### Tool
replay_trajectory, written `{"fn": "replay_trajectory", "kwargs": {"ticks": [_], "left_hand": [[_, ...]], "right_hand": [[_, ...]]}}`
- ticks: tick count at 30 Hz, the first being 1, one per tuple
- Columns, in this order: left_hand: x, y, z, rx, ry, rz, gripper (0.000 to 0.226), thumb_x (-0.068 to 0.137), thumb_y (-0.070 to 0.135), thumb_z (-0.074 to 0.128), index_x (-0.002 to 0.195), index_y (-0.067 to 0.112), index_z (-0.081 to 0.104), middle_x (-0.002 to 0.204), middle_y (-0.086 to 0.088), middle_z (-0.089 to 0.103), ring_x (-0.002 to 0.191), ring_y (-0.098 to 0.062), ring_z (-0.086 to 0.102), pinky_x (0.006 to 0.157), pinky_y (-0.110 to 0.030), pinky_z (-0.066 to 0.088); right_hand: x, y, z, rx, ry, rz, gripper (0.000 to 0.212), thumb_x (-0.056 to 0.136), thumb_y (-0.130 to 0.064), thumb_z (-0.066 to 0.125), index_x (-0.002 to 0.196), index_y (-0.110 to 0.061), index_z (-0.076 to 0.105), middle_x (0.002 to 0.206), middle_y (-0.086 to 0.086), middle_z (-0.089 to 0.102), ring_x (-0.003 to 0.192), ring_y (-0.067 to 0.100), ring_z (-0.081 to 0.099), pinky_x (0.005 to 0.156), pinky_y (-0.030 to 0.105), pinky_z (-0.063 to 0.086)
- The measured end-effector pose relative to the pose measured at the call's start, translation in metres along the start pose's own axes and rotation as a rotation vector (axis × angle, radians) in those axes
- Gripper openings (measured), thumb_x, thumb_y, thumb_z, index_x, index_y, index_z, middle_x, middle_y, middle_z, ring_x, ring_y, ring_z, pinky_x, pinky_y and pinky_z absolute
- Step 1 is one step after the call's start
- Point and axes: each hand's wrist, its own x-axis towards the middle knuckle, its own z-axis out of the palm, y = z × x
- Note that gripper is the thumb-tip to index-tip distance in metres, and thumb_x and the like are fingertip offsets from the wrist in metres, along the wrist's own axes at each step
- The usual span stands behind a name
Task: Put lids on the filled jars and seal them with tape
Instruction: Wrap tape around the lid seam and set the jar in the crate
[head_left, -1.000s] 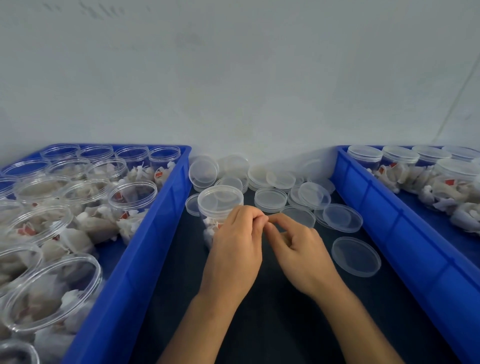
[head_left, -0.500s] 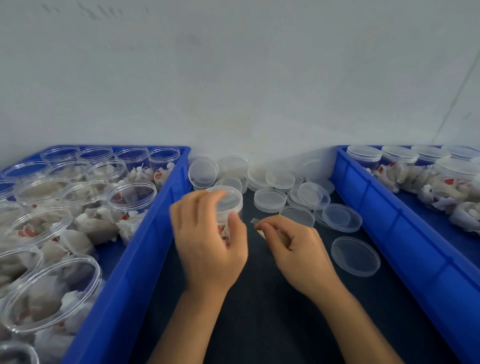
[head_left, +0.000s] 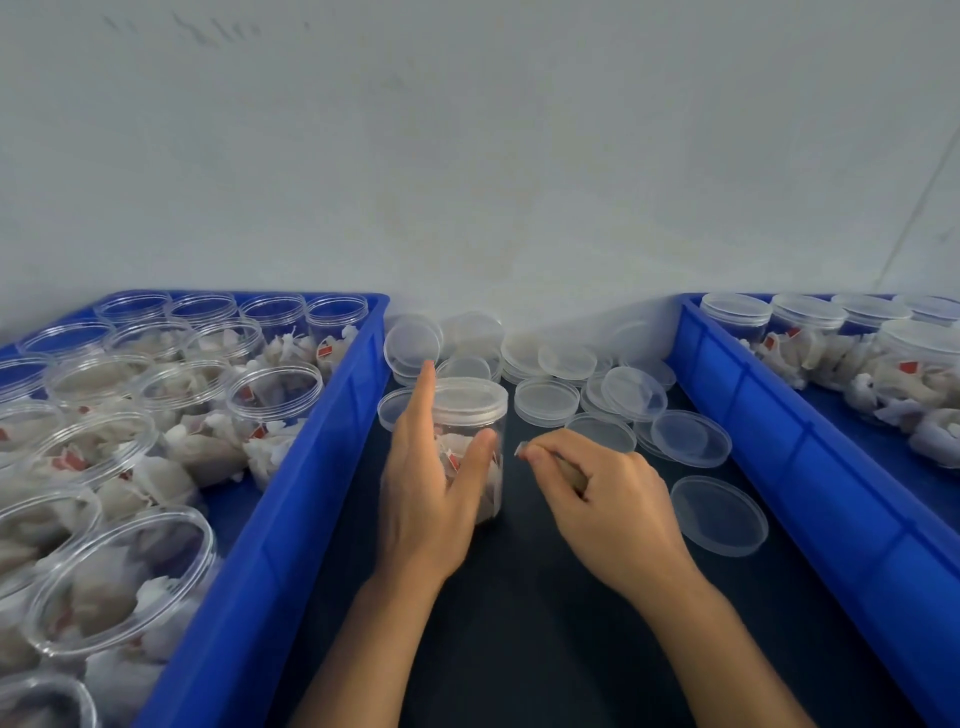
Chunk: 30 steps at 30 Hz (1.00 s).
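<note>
Standing upright on the dark tabletop (head_left: 519, 623), between two blue bins, with its long side going up and down: one clear jar (head_left: 480, 441) full of white bags, lid (head_left: 470, 397) already on top. Touching the jar's side with straight fingers and thumb, not curled round it: the left hand (head_left: 423, 499). Pinching a small bit of tape (head_left: 521, 448) just beside the jar: the right hand (head_left: 608, 499), fingers curled. Lying flat behind and to the right: many loose lids (head_left: 719, 514). Sitting in the left bin (head_left: 291, 467): open jars (head_left: 275, 389). Sitting in the right bin (head_left: 779, 441): closed jars (head_left: 737, 317).
</note>
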Motion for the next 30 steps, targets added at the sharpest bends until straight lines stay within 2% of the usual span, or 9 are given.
{"fn": "replay_trajectory", "kwargs": {"ticks": [2, 4, 8, 12, 15, 21, 30], "left_hand": [[0.001, 0.006, -0.001, 0.049, -0.055, 0.035, 0.081, 0.1, 0.06, 0.054, 0.166, 0.056, 0.007, 0.139, 0.059, 0.024, 0.129, 0.035, 0.027, 0.1, -0.003, 0.034], [0.002, 0.012, -0.001, 0.116, -0.101, 0.056, 0.081, 0.097, 0.064, 0.051, 0.164, 0.061, 0.005, 0.133, 0.053, 0.032, 0.121, 0.034, 0.032, 0.095, -0.013, 0.039], [-0.001, 0.022, -0.002, 0.206, -0.124, 0.091, 0.083, 0.092, 0.068, 0.049, 0.162, 0.063, 0.006, 0.128, 0.027, 0.046, 0.11, 0.011, 0.05, 0.092, -0.026, 0.05], [-0.002, 0.022, -0.004, 0.209, -0.142, 0.097, 0.085, 0.09, 0.066, 0.051, 0.162, 0.062, 0.007, 0.127, 0.018, 0.054, 0.108, -0.002, 0.058, 0.089, -0.038, 0.058], [-0.002, 0.021, -0.003, 0.225, -0.152, 0.095, 0.087, 0.09, 0.064, 0.055, 0.162, 0.061, 0.008, 0.123, 0.019, 0.054, 0.102, -0.003, 0.059, 0.084, -0.038, 0.058], [-0.004, 0.019, -0.002, 0.251, -0.131, 0.087, 0.089, 0.09, 0.076, 0.054, 0.164, 0.058, 0.007, 0.143, 0.011, 0.053, 0.123, -0.01, 0.056, 0.089, -0.031, 0.044], [-0.003, 0.021, 0.001, 0.298, -0.108, 0.08, 0.089, 0.09, 0.082, 0.051, 0.164, 0.056, 0.009, 0.142, 0.006, 0.054, 0.125, -0.013, 0.056, 0.087, -0.031, 0.043]], "right_hand": [[0.001, -0.001, -0.002, -0.018, 0.025, -0.02, 0.017, 0.105, -0.054, 0.05, 0.105, -0.044, 0.065, 0.065, -0.014, 0.061, 0.061, 0.015, 0.058, 0.063, 0.038, 0.054], [0.001, -0.001, -0.004, -0.033, 0.038, -0.022, 0.018, 0.105, -0.052, 0.052, 0.102, -0.042, 0.066, 0.064, -0.013, 0.06, 0.06, 0.016, 0.058, 0.062, 0.039, 0.054], [0.001, 0.0, -0.008, -0.051, 0.059, 0.001, 0.023, 0.103, -0.055, 0.05, 0.1, -0.04, 0.067, 0.065, -0.012, 0.06, 0.059, 0.018, 0.056, 0.061, 0.041, 0.054], [0.002, -0.002, -0.009, -0.048, 0.066, 0.023, 0.027, 0.102, -0.059, 0.048, 0.1, -0.04, 0.068, 0.058, -0.009, 0.057, 0.057, 0.018, 0.056, 0.062, 0.044, 0.055], [0.001, -0.003, -0.01, -0.049, 0.053, 0.034, 0.028, 0.102, -0.059, 0.048, 0.101, -0.039, 0.068, 0.058, -0.007, 0.057, 0.057, 0.019, 0.056, 0.062, 0.045, 0.055], [0.001, -0.005, -0.01, -0.06, 0.03, 0.03, 0.026, 0.103, -0.055, 0.048, 0.102, -0.039, 0.068, 0.059, -0.007, 0.059, 0.059, 0.018, 0.058, 0.064, 0.045, 0.056], [0.001, -0.007, -0.009, -0.085, 0.04, 0.044, 0.025, 0.102, -0.05, 0.049, 0.1, -0.036, 0.069, 0.06, -0.009, 0.059, 0.061, 0.021, 0.058, 0.066, 0.046, 0.056]]}}
